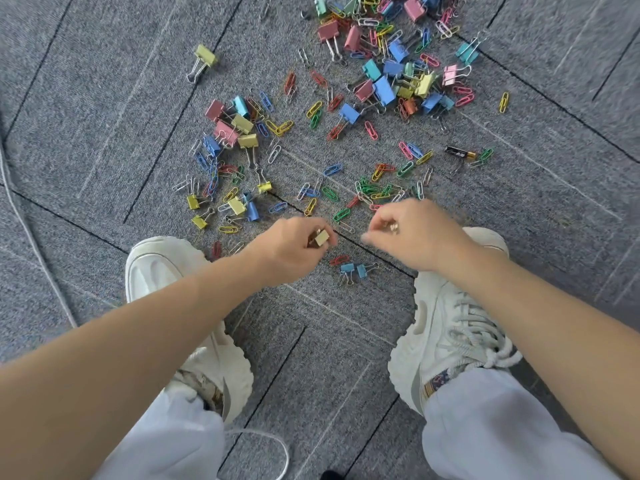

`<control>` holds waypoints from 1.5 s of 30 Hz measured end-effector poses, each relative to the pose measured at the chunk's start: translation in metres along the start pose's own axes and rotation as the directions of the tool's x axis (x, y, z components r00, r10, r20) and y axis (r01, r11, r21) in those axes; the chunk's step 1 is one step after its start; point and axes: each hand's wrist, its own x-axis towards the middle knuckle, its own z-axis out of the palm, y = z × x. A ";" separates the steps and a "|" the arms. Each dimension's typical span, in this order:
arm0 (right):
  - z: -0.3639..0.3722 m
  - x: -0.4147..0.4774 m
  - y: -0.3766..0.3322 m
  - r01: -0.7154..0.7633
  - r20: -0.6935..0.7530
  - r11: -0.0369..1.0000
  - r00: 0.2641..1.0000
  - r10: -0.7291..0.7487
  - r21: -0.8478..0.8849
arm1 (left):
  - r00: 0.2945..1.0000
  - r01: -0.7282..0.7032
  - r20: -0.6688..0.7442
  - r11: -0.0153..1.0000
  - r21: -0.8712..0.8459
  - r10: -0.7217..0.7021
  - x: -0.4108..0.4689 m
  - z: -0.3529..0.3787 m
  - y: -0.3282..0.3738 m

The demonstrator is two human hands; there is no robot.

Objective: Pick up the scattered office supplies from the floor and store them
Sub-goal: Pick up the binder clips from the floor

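One battery (pixel 461 153) lies pointing left-right on carpet (pixel 104 133).

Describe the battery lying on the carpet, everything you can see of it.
The small cylindrical black-and-gold battery lies flat on its side on the grey carpet floor, to the right of the scattered clips. Most of its body is black with faint lettering too small to read; its right end is gold. A green paper clip lies at that gold end, seemingly touching it. Neither hand is near it.
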 end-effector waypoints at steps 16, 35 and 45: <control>0.022 0.000 -0.010 0.052 0.124 0.942 0.992 -0.012 -0.331 | 0.982 -0.075 -0.101 0.822 0.564 0.159 0.010 0.045 0.023; 0.014 0.003 0.014 -0.035 0.051 0.991 0.998 0.041 -0.127 | 0.991 -0.100 -0.004 0.764 0.637 0.132 0.008 0.039 0.014; 0.017 0.003 0.001 -0.107 0.069 0.994 0.992 0.106 0.001 | 0.998 -0.048 -0.004 0.875 0.482 0.057 -0.002 0.031 0.002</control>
